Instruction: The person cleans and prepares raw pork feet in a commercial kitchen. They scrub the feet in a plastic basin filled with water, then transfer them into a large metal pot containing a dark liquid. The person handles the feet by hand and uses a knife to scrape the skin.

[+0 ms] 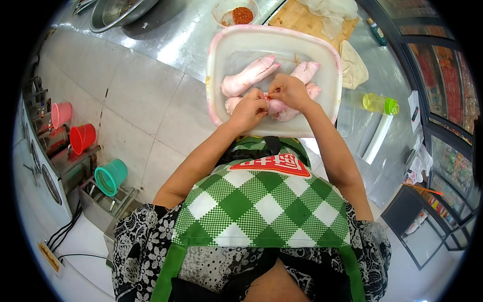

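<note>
Several pale pig's trotters lie in a white plastic tub (212, 71) in front of me. My left hand (249, 110) is at the near middle of the tub, its fingers bent on a trotter (277, 107). Just right of it, my right hand (289, 90) has thumb and fingertips pinched together over the same trotter; whether something small is between them I cannot tell. One trotter (247, 77) lies untouched on the tub's left side. Another trotter (306, 71) shows beyond my right hand, and one more (314, 90) pokes out to its right.
Beyond the tub on the metal table (169, 41) stand a bowl of red seasoning (242, 16), a wooden board (286, 17) with a plastic bag and a large metal basin (132, 19). To the right are a cloth (353, 66) and a green-capped bottle (380, 104).
</note>
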Motion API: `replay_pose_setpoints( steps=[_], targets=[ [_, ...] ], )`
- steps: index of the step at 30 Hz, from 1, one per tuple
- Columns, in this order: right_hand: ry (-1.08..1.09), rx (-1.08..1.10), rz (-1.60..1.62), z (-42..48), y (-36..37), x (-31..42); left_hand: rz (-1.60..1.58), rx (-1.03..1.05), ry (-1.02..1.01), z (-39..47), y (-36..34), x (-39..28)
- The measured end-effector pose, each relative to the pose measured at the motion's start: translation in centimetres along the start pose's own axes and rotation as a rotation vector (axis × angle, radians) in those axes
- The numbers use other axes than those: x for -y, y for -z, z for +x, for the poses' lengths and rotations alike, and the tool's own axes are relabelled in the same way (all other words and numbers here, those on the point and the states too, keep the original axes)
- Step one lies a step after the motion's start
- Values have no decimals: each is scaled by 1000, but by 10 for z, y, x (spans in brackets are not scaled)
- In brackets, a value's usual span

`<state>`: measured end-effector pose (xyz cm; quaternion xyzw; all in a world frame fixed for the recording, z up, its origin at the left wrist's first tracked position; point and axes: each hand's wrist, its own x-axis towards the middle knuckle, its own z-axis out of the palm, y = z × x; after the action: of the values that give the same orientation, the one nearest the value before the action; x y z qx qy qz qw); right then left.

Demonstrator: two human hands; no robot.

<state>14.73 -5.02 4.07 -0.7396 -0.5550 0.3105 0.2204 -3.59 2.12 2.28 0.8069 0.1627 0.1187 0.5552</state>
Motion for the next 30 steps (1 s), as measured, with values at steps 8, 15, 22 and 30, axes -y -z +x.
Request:
replay_pose_setpoints(
  steps=[8,15,22,30],
  targets=[
    [81,-141,49,-23,-1,4,-46,32,74,0,5,0],
    [228,-227,-55,-44,6,11,-213,17,178,-3,4,6],
    [190,-300,-57,-56,-4,15,-333,27,220,-5,6,3],
    [-99,-264,3,-61,-9,33,-429,73,303,-7,13,-3]
  ],
)
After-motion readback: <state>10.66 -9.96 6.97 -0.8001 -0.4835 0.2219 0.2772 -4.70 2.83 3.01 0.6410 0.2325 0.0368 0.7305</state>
